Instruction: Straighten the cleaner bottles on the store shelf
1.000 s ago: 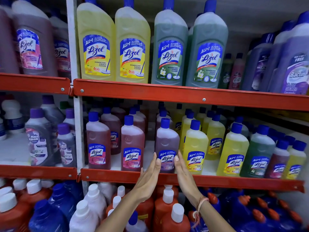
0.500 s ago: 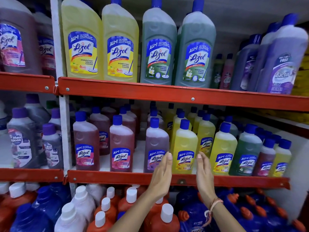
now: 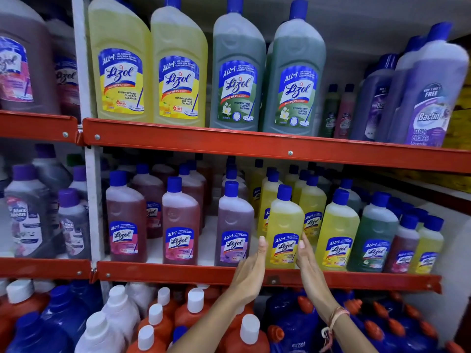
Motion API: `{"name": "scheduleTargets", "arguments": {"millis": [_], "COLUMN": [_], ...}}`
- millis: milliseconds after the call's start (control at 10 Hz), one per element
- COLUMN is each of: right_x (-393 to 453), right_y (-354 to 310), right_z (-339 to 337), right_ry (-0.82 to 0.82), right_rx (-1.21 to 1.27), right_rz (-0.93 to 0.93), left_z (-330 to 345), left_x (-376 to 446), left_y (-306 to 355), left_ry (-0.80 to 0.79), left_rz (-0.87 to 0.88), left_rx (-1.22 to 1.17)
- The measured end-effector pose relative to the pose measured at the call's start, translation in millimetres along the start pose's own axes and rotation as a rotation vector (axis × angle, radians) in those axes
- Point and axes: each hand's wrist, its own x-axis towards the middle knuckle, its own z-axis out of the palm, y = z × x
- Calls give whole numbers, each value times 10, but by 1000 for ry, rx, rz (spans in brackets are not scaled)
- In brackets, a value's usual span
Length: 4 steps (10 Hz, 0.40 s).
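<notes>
Red store shelving (image 3: 254, 146) fills your view, packed with cleaner bottles. Your left hand (image 3: 251, 273) and right hand (image 3: 309, 268) are both flat, fingers together, palms facing inward on either side of a yellow Lizol bottle (image 3: 284, 230) standing upright at the middle shelf's front edge (whether they touch it is unclear), beside a purple bottle (image 3: 233, 225).

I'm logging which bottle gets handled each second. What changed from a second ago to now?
Both hands moved right along the middle shelf, from flanking the purple Lizol bottle to flanking the front yellow Lizol bottle. The left hand and right hand are open, palms facing it; a firm grip isn't evident. The bottles appear to stand as before.
</notes>
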Motion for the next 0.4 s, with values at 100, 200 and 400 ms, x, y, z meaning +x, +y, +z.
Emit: {"name": "scheduleTargets", "arguments": {"millis": [100, 200, 400], "right_x": [-25, -26, -68], "right_y": [-10, -26, -53], "right_z": [-22, -25, -125], "right_ry": [0, 11, 31], "right_rx": [5, -4, -59], "right_rz": [4, 16, -36], "left_z": [14, 16, -41], "left_x": [-10, -13, -129], "left_y": [7, 14, 72], "left_ry": [-15, -15, -17], "left_rz": [15, 15, 90], "left_rx": [-27, -37, -19]}}
